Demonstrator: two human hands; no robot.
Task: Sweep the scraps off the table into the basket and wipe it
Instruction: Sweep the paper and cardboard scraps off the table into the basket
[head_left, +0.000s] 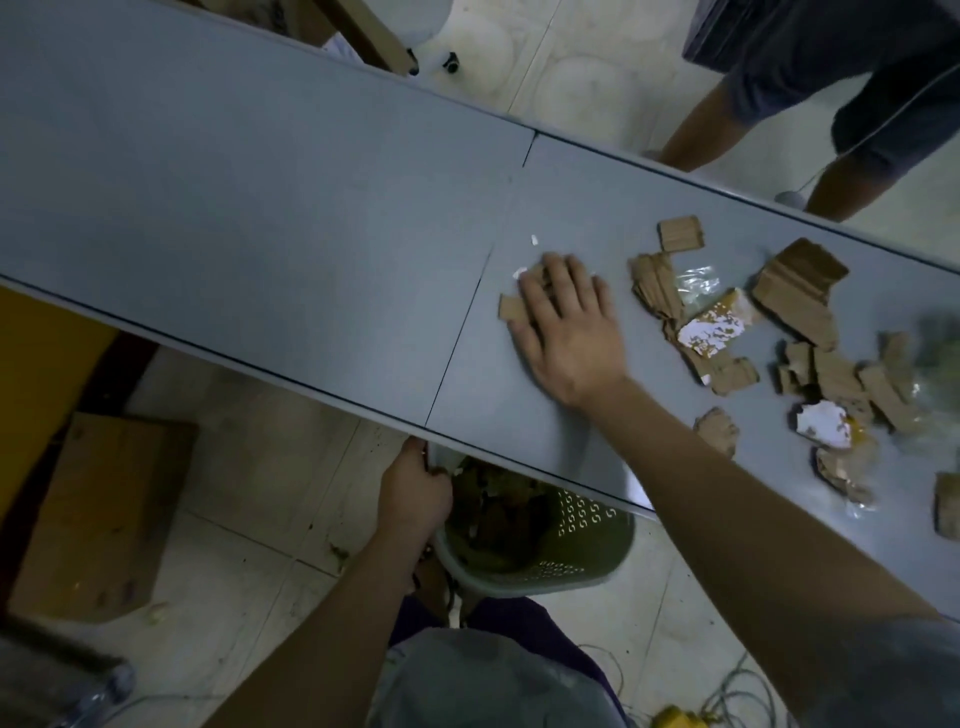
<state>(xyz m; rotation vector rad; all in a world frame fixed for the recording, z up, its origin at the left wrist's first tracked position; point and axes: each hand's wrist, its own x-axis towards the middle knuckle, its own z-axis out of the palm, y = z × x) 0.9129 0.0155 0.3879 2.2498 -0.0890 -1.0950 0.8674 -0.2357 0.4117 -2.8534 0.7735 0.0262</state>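
Pale floor tiles show on both sides of the long grey worktop (260, 218), with a flat cardboard sheet (98, 514) lying on the floor at far left. Your left hand (415, 493) curls its grip round the rim of the green basket (576, 545), held just under the near edge and already part-filled with scraps. Your right hand (566, 317) lies flat, fingers spread wide, pressing on a few cardboard bits (514, 307) — beyond it, at right, the main scatter of torn cardboard scraps (800, 332) lies on the worktop. Someone's bare legs (701, 135) stand across — at top right.
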